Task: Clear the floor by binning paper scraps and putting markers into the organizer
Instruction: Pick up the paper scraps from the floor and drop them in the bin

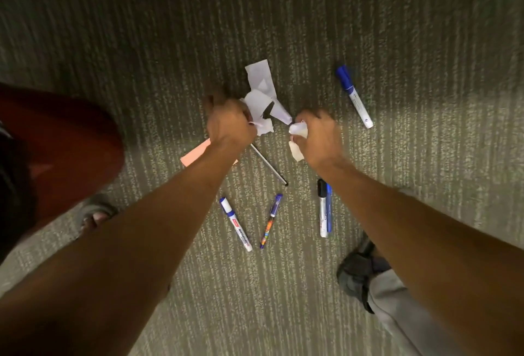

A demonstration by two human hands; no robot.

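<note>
My left hand (228, 121) is closed around white paper scraps (262, 100) that stick out to its right over the carpet. My right hand (317, 134) grips a small crumpled white scrap (298, 129); another bit of paper (296, 153) hangs below it. A pink paper slip (195, 154) lies partly under my left forearm. On the floor lie a blue-capped marker (354, 96) at the upper right, a blue-capped whiteboard marker (236, 224), a colourful pen (270, 221), a black-capped marker with a blue pen beside it (323, 208), and a thin dark pen (269, 165).
The floor is striped grey-green carpet (397, 29). My sandalled left foot (95, 215) is at the lower left, my dark right shoe (358, 269) at the lower right. A red rounded object (71, 143) fills the left edge.
</note>
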